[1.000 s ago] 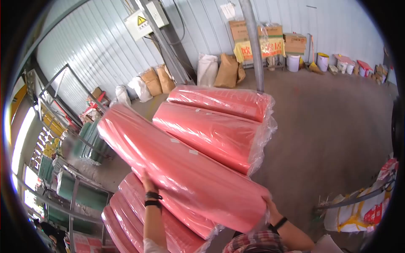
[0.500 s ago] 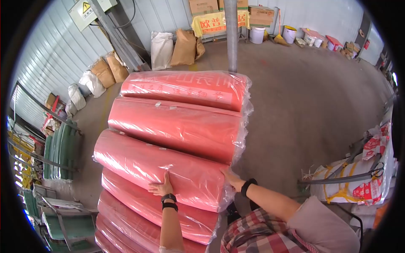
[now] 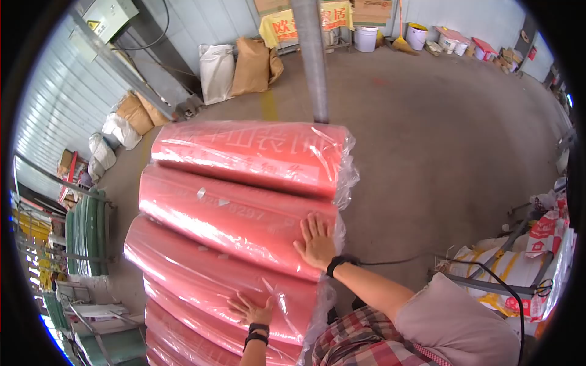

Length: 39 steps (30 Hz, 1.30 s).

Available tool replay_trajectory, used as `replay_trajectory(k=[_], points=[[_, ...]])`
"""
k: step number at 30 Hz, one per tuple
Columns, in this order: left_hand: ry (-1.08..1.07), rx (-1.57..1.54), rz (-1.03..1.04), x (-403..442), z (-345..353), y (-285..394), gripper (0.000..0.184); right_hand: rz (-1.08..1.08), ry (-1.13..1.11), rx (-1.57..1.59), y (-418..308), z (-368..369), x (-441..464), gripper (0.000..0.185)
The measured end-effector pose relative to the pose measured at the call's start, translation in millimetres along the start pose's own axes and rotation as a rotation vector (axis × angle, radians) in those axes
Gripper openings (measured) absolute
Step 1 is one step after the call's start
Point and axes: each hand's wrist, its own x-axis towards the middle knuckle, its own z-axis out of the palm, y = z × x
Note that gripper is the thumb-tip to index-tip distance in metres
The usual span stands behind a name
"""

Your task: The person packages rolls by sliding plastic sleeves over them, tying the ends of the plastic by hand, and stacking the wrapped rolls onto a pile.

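Observation:
Several red rolls wrapped in clear plastic lie side by side in a stack in front of me. My right hand (image 3: 318, 242) rests flat with fingers spread near the right end of the second roll (image 3: 220, 210), which carries faint printed digits. My left hand (image 3: 250, 309) lies open, fingers apart, on the third roll (image 3: 183, 256). Beyond both hands, the farthest roll (image 3: 244, 160) shows large pale lettering. Loose plastic wrap (image 3: 347, 189) sticks out crumpled at the rolls' right ends. More red rolls (image 3: 183, 323) continue below, partly out of view.
A metal post (image 3: 311, 61) stands just behind the farthest roll. White and brown sacks (image 3: 250, 67) lean by the wall. At right, a metal rack (image 3: 488, 283) holds wrapped bundles. Green rolls (image 3: 85, 235) stand at left. A black cable (image 3: 397, 262) runs at my right side.
My right hand has moved from the third roll's right end onto the second roll. My left hand stays on the third roll, shifted rightward. Lettering on the second roll now shows; the view has shifted.

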Motion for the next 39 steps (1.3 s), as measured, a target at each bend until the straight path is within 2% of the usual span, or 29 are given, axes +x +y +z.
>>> replay_trajectory(k=[5,7,9,11,12,14,15,16,17,18,19,21,24,26,28,29,31,32,33,35,36,37,38,39], points=[[-0.056,0.023,-0.039,1.7,-7.3,11.8,0.117,-0.014,-0.001,0.028,8.0,14.4,4.5,0.066],[-0.015,-0.03,0.051,16.7,10.2,-4.1,0.121,-0.028,-0.014,0.039,11.8,14.1,8.1,0.069],[0.083,-0.022,0.173,52.9,48.0,-38.9,0.123,-0.024,0.014,0.082,19.3,-15.9,24.5,0.065],[-0.019,-0.14,0.132,28.7,15.1,-21.1,0.119,0.073,-0.291,0.559,44.0,-42.7,55.8,0.056],[-0.015,-0.127,0.137,19.8,13.2,-12.7,0.119,-0.012,0.045,0.362,60.0,-56.5,75.1,0.047],[0.007,-0.177,0.046,-0.5,14.8,-8.0,0.107,-0.105,0.139,0.341,108.1,-87.5,137.1,0.044],[0.019,-0.193,0.031,10.0,38.1,-14.3,0.107,-0.218,0.267,0.126,136.8,-81.5,179.2,0.046],[0.304,0.047,0.076,29.0,78.5,-32.5,0.095,-0.115,0.381,0.105,153.0,-91.7,206.9,0.05],[0.577,0.3,0.115,40.2,103.1,-37.0,0.086,-0.142,0.382,0.11,166.0,-81.4,218.9,0.05],[0.367,0.179,-0.006,15.1,68.6,-3.0,0.085,-0.203,0.271,-0.059,180.7,-61.8,229.4,0.056],[0.29,0.123,-0.071,8.9,53.4,14.5,0.085,-0.256,0.167,-0.234,185.1,-47.2,241.1,0.061],[0.232,0.091,-0.145,3.9,42.9,30.2,0.086,0.063,0.082,0.103,160.0,-32.1,206.6,0.07],[0.313,0.087,-0.114,6.8,26.6,62.8,0.088,0.042,0.025,0.048,150.9,-28.3,177.8,0.071],[0.513,0.027,0.025,8.2,13.9,87.8,0.09,0.053,-0.01,0.074,149.0,-23.3,173.8,0.071],[0.645,-0.158,0.341,9.9,-7.8,131.5,0.091,0.042,-0.093,0.027,153.3,-30.1,176.3,0.072],[0.617,-0.289,0.57,15.5,-25.2,169.1,0.092,0.072,-0.094,0.025,158.0,-44.3,178.8,0.072],[0.375,-0.474,0.864,27.9,-61.6,273.2,0.094,0.011,-0.338,0.23,171.9,-69.3,175.4,0.073],[0.282,-0.462,0.895,12.6,-90.0,347.7,0.088,0.034,-0.25,0.335,186.8,-69.0,170.8,0.071],[0.224,-0.277,0.825,-1.5,-111.6,407.2,0.089,0.048,-0.257,0.338,207.6,-88.0,164.0,0.071],[0.163,-0.03,0.721,19.3,-81.3,480.3,0.093,0.247,-0.259,0.726,271.2,-142.4,141.6,0.063],[0.147,-0.019,0.728,15.7,-69.4,491.6,0.093,0.293,-0.22,0.69,316.4,-143.8,120.6,0.059],[0.158,0.175,0.666,13.1,-59.2,494.7,0.096,0.34,-0.175,0.654,364.0,-146.2,98.0,0.056],[0.185,0.357,0.625,17.8,-45.7,506.9,0.099,0.519,-0.183,0.701,405.9,-159.7,74.1,0.05],[0.354,0.276,0.738,69.5,4.8,489.4,0.103,0.707,-0.158,0.734,448.7,-175.3,45.8,0.046]])
